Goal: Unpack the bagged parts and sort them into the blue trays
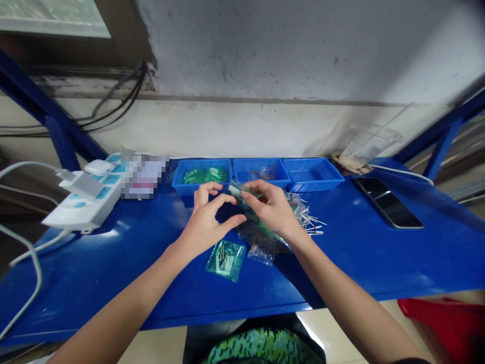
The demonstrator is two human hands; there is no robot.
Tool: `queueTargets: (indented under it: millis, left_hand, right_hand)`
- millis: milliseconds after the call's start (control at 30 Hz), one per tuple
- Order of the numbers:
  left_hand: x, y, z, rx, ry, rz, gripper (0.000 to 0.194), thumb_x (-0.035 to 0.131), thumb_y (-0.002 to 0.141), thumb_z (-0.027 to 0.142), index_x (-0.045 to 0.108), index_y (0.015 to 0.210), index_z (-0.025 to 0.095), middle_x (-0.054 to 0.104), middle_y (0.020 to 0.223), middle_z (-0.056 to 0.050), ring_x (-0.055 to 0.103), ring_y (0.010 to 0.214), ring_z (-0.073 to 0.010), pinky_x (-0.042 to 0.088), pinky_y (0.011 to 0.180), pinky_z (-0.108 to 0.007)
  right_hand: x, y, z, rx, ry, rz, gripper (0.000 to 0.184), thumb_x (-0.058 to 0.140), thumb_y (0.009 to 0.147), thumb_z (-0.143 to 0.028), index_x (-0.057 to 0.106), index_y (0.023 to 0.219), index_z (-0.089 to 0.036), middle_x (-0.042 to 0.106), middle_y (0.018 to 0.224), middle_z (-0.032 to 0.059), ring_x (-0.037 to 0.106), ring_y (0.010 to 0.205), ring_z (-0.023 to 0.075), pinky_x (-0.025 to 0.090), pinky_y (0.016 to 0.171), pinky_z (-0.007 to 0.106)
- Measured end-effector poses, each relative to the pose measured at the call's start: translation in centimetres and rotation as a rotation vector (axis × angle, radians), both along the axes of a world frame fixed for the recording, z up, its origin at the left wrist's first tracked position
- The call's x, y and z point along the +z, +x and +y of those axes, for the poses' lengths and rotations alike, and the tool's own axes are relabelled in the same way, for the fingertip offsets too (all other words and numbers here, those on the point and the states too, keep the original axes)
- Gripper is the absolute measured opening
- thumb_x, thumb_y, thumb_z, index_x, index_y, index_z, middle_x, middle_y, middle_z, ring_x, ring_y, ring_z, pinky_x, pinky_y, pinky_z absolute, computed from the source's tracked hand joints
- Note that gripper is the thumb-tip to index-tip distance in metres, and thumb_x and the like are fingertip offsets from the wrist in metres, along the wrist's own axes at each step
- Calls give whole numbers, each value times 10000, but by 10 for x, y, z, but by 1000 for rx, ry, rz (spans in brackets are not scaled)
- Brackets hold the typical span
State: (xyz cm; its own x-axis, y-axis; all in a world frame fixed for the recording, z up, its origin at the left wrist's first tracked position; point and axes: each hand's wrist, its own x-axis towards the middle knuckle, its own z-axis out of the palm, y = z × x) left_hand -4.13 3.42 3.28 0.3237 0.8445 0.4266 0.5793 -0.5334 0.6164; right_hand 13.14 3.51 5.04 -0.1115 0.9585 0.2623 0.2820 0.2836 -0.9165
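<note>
My right hand (271, 207) pinches a small clear plastic packet (235, 190) with something pale inside, above a pile on the blue table. Beside it is my left hand (208, 212), thumb and fingers spread apart with nothing visible between them. Beneath my right hand lies a heap of loose screws (308, 217) and clear bags, partly hidden by that hand. At the heap's front edge is a clear bag (262, 252). A green-tinted packet (226, 260) holding screws and white plugs lies flat nearer the front edge.
Three joined blue bins stand behind: the left bin (182, 188) holds green packets, the middle bin (238, 188) a clear bag, the right bin (314, 183) shows nothing inside. A white power strip (83, 202) is left. A phone (388, 202) and a clear cup (369, 144) are right.
</note>
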Motion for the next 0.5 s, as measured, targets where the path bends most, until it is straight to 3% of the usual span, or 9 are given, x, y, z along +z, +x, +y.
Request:
queueTargets:
  millis: [133,200,233,300,367,500]
  left_hand:
    - [-1,-2,8,-32,-513,-369,499,290,904,553,629,849,190,548,873,-70,513,838,-199,435,682,-328]
    - [-1,-1,10,-45,-677,-546,457,348,896,532,610,812,166,559,780,-54,514,708,-161,391,559,-264]
    - [-1,0,10,-41,-685,-592,378,431,876,495,603,812,164,561,766,-43,512,684,-149,375,536,-247]
    - [-1,1,9,2,-559,-601,225,547,838,392,603,868,176,583,800,-27,530,702,-141,387,555,-235]
    - [-2,1,7,72,-317,-505,181,554,843,333,612,949,197,610,882,-30,555,768,-155,430,628,-255]
    - [-3,0,1,64,163,-115,169,530,864,215,642,989,235,617,980,-37,546,924,-193,439,833,-360]
  right_hand:
    - [-1,-2,-4,29,358,-284,163,525,838,-169,649,931,-219,629,886,25,541,855,161,407,774,328]
    - [-3,-5,-7,68,469,-437,207,491,857,-166,660,960,-227,613,945,49,513,920,190,392,812,359]
    - [-4,-6,-9,71,489,-501,224,475,865,-173,663,974,-227,600,988,64,496,953,206,390,812,367]
    - [-6,-10,-11,39,476,-569,237,461,871,-197,663,993,-216,579,1046,86,472,993,229,386,817,379]
    - [-6,-12,-11,-1,389,-525,234,450,884,-239,662,973,-198,583,1015,87,483,967,222,382,839,383]
    - [-6,-10,-5,27,17,-168,421,320,943,-392,620,737,-180,585,745,40,526,730,155,421,707,319]
